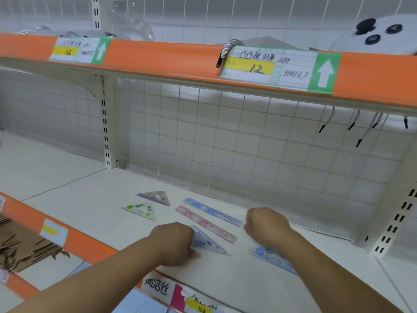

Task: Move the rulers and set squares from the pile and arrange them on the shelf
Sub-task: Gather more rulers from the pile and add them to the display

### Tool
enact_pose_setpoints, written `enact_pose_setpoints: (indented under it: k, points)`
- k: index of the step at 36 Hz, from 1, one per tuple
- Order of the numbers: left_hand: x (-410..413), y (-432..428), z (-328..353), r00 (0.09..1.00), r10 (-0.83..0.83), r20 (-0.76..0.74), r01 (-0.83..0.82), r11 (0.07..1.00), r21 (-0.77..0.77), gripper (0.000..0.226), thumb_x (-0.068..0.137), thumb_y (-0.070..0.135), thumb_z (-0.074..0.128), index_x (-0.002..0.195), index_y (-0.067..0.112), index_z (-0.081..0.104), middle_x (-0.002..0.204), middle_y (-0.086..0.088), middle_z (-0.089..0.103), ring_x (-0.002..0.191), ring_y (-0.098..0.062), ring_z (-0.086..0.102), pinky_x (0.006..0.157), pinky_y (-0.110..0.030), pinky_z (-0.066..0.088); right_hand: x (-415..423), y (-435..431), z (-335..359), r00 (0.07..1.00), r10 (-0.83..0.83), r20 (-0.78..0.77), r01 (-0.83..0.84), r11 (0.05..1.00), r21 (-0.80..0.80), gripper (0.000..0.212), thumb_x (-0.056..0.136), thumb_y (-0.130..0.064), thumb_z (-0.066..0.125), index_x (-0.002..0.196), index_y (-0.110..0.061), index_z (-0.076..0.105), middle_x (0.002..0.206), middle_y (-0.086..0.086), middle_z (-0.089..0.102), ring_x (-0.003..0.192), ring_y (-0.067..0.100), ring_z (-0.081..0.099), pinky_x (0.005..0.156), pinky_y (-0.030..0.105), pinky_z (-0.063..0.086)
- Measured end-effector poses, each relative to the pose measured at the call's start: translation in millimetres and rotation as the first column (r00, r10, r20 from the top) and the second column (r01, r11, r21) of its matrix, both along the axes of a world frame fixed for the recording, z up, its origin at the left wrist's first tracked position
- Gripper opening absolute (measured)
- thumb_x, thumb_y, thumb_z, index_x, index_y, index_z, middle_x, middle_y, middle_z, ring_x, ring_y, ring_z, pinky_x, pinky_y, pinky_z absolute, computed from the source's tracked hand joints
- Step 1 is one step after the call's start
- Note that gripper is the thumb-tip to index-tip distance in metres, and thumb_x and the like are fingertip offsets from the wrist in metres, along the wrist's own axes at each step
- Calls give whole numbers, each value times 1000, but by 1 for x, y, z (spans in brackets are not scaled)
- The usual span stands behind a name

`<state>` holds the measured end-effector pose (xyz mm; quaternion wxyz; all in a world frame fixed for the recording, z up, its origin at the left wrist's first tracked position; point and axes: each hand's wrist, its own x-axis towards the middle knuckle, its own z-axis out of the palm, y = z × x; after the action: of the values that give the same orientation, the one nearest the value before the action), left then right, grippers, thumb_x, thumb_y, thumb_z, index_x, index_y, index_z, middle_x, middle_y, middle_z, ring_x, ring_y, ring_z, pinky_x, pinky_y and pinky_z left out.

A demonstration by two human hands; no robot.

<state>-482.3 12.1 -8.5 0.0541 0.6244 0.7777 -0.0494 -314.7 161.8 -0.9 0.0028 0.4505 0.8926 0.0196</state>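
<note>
On the white shelf (94,199) lie a purple set square (155,196), a green set square (140,210), a blue ruler (212,211) and a pink ruler (205,223), the two rulers side by side. My left hand (173,242) has curled fingers and pinches the left corner of a blue set square (207,241) that lies flat just in front of the pink ruler. My right hand (266,224) is curled at the right end of the blue ruler, its fingers hidden beneath it. A second blue set square (268,256) lies partly under my right forearm.
A wire grid back panel (225,143) closes the rear of the shelf. The orange upper shelf edge (169,62) with price labels overhangs. Cords (361,132) dangle at the right. Slotted uprights (105,123) stand left and right. Brown paper items (20,242) lie on the lower left shelf.
</note>
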Motion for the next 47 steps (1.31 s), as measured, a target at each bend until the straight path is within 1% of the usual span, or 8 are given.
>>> enact_pose_setpoints:
  k: [6, 13, 16, 19, 22, 25, 36, 47]
  points:
    - [-20, -15, 0, 989, 148, -2, -147, 981, 124, 20, 96, 36, 44, 98, 19, 54, 114, -5, 60, 105, -23, 57, 78, -30, 43, -52, -38, 2, 982, 187, 0, -187, 982, -8, 13, 95, -29, 44, 91, -20, 52, 87, 0, 49, 78, 22, 48, 57, 27, 34]
    - [-56, -49, 5, 962, 269, 36, -271, 942, 196, 27, 96, 39, 45, 106, 17, 56, 114, -2, 60, 107, -21, 56, 80, -29, 44, -106, -72, 0, 945, 327, -17, -327, 944, -33, 30, 92, -25, 47, 65, -18, 36, 65, -1, 41, 74, 24, 46, 48, 25, 23]
    - [-75, -69, 8, 946, 322, 38, -323, 924, 206, 28, 95, 40, 47, 107, 16, 56, 116, -2, 59, 109, -22, 55, 80, -29, 44, -132, -83, 1, 924, 383, -24, -383, 923, -45, 19, 91, -26, 47, 81, -13, 57, 78, 3, 57, 78, 24, 55, 50, 25, 27]
    - [-97, -92, 12, 937, 348, 18, -343, 914, 215, 28, 95, 38, 47, 106, 13, 56, 114, -6, 59, 108, -24, 55, 76, -30, 43, -162, -100, 6, 898, 437, -40, -439, 898, -26, 22, 92, -30, 47, 73, -18, 49, 84, 1, 58, 84, 23, 55, 51, 24, 27]
    - [-125, -118, 14, 929, 370, -3, -361, 909, 210, 24, 96, 38, 47, 96, 14, 52, 110, -7, 60, 103, -26, 56, 69, -30, 38, -195, -123, 9, 881, 470, -56, -472, 881, -27, 29, 92, -31, 47, 66, -21, 40, 73, -4, 48, 83, 20, 49, 53, 24, 29]
    - [-156, -144, 17, 922, 387, -23, -375, 905, 200, 24, 96, 39, 46, 87, 18, 43, 107, -7, 60, 99, -25, 57, 66, -29, 37, -230, -146, 9, 863, 501, -65, -504, 863, -32, 20, 92, -31, 48, 83, -15, 55, 93, 1, 62, 94, 24, 58, 68, 30, 44]
    - [-266, -226, 27, 921, 388, -44, -365, 894, 259, 25, 96, 36, 45, 82, 16, 42, 68, 5, 36, 71, -20, 42, 50, -27, 27, -340, -217, 11, 844, 532, -77, -533, 846, 7, 20, 93, -33, 47, 93, -16, 57, 103, 3, 62, 96, 25, 56, 72, 31, 42]
    - [-353, -265, 27, 912, 411, 16, -403, 885, 235, 22, 95, 37, 49, 83, 19, 45, 77, 4, 46, 74, -16, 46, 53, -25, 32, -435, -259, 13, 831, 555, -51, -554, 832, 17, 18, 92, -29, 47, 91, -14, 57, 96, 2, 60, 89, 24, 55, 68, 31, 41]
